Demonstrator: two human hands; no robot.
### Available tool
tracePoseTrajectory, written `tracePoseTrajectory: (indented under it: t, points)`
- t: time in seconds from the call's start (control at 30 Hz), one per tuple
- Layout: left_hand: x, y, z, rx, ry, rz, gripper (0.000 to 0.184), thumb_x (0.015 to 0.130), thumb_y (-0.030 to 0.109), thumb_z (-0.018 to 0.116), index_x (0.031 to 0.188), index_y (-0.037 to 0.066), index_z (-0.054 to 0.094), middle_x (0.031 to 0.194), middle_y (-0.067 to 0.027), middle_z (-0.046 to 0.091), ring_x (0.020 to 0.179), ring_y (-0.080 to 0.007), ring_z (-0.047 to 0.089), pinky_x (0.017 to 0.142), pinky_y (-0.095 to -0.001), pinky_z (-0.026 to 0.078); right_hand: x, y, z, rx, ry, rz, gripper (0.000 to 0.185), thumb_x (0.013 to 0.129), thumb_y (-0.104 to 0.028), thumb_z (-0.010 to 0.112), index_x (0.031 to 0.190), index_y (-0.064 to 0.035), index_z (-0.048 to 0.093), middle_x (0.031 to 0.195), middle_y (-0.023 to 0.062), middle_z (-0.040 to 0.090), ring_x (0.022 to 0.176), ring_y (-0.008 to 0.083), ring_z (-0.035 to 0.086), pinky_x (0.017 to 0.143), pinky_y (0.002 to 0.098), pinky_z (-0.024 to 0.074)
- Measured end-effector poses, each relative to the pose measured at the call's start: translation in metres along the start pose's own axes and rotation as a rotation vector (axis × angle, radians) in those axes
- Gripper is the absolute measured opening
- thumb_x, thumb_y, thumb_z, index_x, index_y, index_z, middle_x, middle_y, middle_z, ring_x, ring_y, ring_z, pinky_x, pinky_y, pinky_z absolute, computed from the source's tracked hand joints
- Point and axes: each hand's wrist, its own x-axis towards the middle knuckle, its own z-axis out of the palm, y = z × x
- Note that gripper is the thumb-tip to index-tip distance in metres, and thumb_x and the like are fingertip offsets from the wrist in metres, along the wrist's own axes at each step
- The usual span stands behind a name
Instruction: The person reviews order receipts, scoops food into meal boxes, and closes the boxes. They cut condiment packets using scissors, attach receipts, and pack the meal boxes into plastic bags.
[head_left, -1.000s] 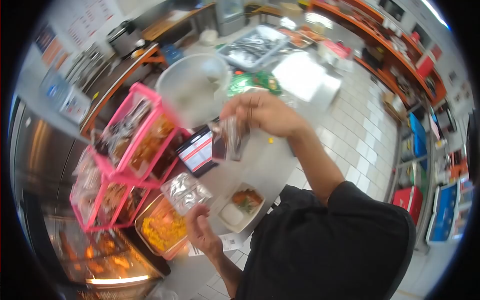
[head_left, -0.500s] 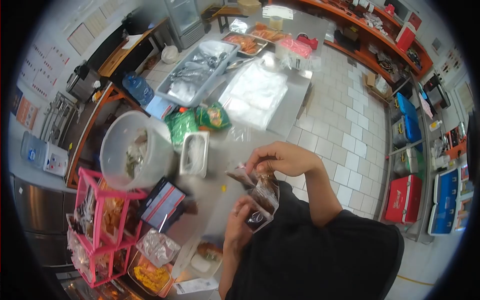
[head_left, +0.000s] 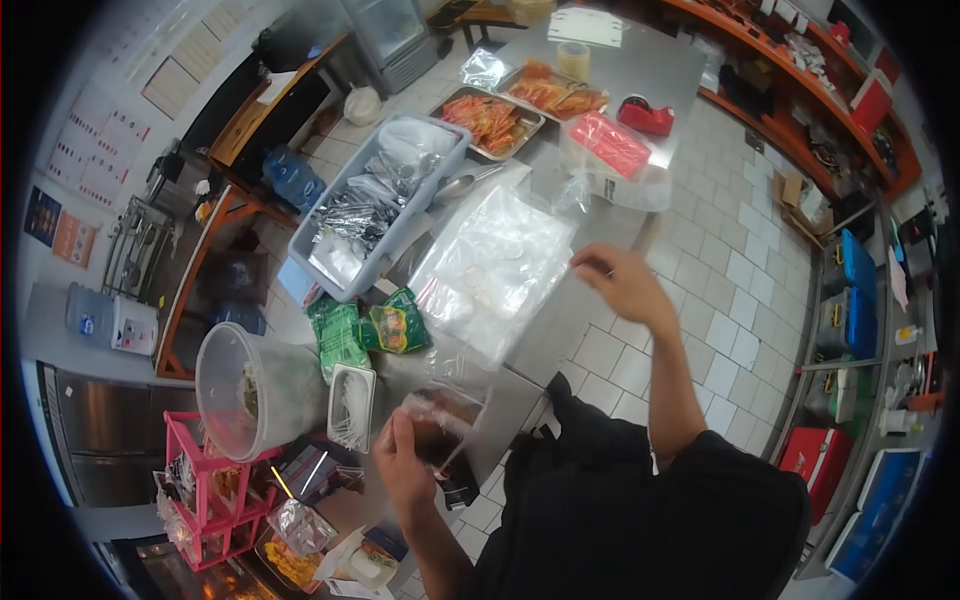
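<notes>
My left hand point(head_left: 405, 470) is closed on the gathered top of a clear plastic bag point(head_left: 445, 425) with something brown inside, above the near edge of the steel table. A dark item hangs or lies just below the bag; I cannot make out what it is. Out to the right, my right hand point(head_left: 628, 288) is raised with loosely curled fingers, and nothing shows in them. It is beside the right edge of a stack of clear plastic bags point(head_left: 495, 270). A red tape dispenser point(head_left: 647, 117) stands farther back.
A grey-blue bin point(head_left: 375, 205) of wrapped cutlery stands behind green packets point(head_left: 340, 335). To the left are a clear bucket point(head_left: 235, 395), a small metal tray of thin white sticks point(head_left: 350, 405) and a pink rack point(head_left: 205, 480). Trays of orange-red food point(head_left: 487, 122) sit at the back.
My right hand has left the bag and moved forward and right, toward the bag stack. My left hand keeps hold of the bag, now farther left. The view has shifted.
</notes>
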Motion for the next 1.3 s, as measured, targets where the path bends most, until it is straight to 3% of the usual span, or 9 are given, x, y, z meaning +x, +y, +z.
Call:
tracePoseTrajectory:
  t: [0.23,0.43,0.53,0.63,0.7,0.87,0.97,1.1,1.3]
  points:
    - [0.052,0.004,0.079,-0.178,-0.118,-0.018,0.029,0.103,0.025,0.047,0.102,-0.001,0.058,0.092,-0.0116,0.065,0.073,-0.0201,0.063,0.065,-0.0326,0.054,0.081,0.034,-0.103,-0.029,-0.075,0.107,0.02,0.089,-0.008,0.059,0.105,0.001,0.066,0.082,0.0072,0.067,0.073,0.0155,0.063,0.07,0.0286,0.0505]
    - [0.076,-0.007,0.099,-0.672,-0.109,-0.001,0.032,0.104,0.031,0.043,0.111,0.003,0.056,0.1,-0.009,0.065,0.085,-0.0158,0.065,0.07,-0.0336,0.056,0.301,0.156,-0.165,-0.409,0.063,-0.284,0.024,0.089,-0.007,0.06,0.113,-0.003,0.064,0.096,0.0171,0.07,0.084,0.0286,0.067,0.078,0.0355,0.0513]
    - [0.087,-0.032,0.131,-0.717,0.188,-0.111,0.033,0.105,0.033,0.042,0.11,0.004,0.057,0.104,-0.0078,0.065,0.092,-0.0139,0.065,0.073,-0.034,0.057,0.411,0.206,-0.173,-0.471,0.02,-0.292,0.027,0.088,-0.006,0.061,0.115,-0.0048,0.064,0.103,0.0183,0.069,0.09,0.0348,0.066,0.081,0.0371,0.0509]
    - [0.095,-0.117,0.115,-0.418,0.186,-0.192,0.025,0.091,0.012,0.065,0.114,0.005,0.057,0.108,-0.0044,0.063,0.092,-0.0174,0.063,0.08,-0.0321,0.053,0.502,0.243,-0.175,-0.818,-0.104,-0.369,0.028,0.088,-0.008,0.06,0.116,-0.0085,0.064,0.103,0.0185,0.069,0.092,0.0347,0.066,0.082,0.0385,0.0508]
    - [0.101,-0.133,0.141,-0.349,0.347,-0.379,0.038,0.081,0.0,0.071,0.116,0.004,0.056,0.106,-0.0063,0.062,0.091,-0.0192,0.062,0.08,-0.0318,0.052,0.546,0.29,-0.177,-0.779,-0.206,-0.136,0.033,0.085,-0.006,0.059,0.117,-0.0122,0.065,0.103,0.0168,0.069,0.094,0.0351,0.066,0.082,0.0393,0.0515]
    - [0.097,-0.178,0.158,-0.439,0.432,-0.409,0.04,0.082,0.001,0.07,0.118,0.004,0.054,0.104,-0.0077,0.063,0.092,-0.0192,0.063,0.079,-0.0312,0.053,0.579,0.318,-0.184,-0.706,-0.389,-0.006,0.038,0.08,-0.002,0.06,0.116,-0.0138,0.065,0.099,0.0159,0.07,0.089,0.0341,0.066,0.08,0.0405,0.0518]
    - [0.092,-0.195,0.144,-0.299,0.439,-0.476,0.041,0.083,0.004,0.071,0.119,0.006,0.052,0.104,-0.0057,0.062,0.093,-0.0162,0.063,0.077,-0.0293,0.052,0.594,0.316,-0.2,-1.132,-0.621,-0.512,0.03,0.078,-0.002,0.062,0.108,-0.0027,0.066,0.092,0.0139,0.07,0.081,0.03,0.066,0.075,0.0385,0.0534]
    - [0.079,-0.189,0.149,-0.282,0.531,-0.348,0.058,0.078,-0.001,0.075,0.129,0.0,0.047,0.114,-0.0089,0.059,0.099,-0.0189,0.062,0.085,-0.0307,0.052,0.577,0.283,-0.233,-0.558,-0.931,-0.159,0.041,0.081,-0.004,0.062,0.122,0.0003,0.06,0.076,0.0019,0.06,0.064,0.0075,0.054,0.054,0.0257,0.0433]
    - [0.07,-0.206,0.15,-0.368,0.502,-0.351,0.059,0.077,-0.007,0.073,0.129,0.0,0.045,0.108,-0.0101,0.062,0.098,-0.0212,0.064,0.084,-0.0333,0.057,0.372,0.205,-0.196,-0.267,-0.719,0.024,0.046,0.089,-0.008,0.061,0.134,-0.004,0.052,0.093,-0.0005,0.054,0.079,0.0057,0.048,0.069,0.0211,0.0426]
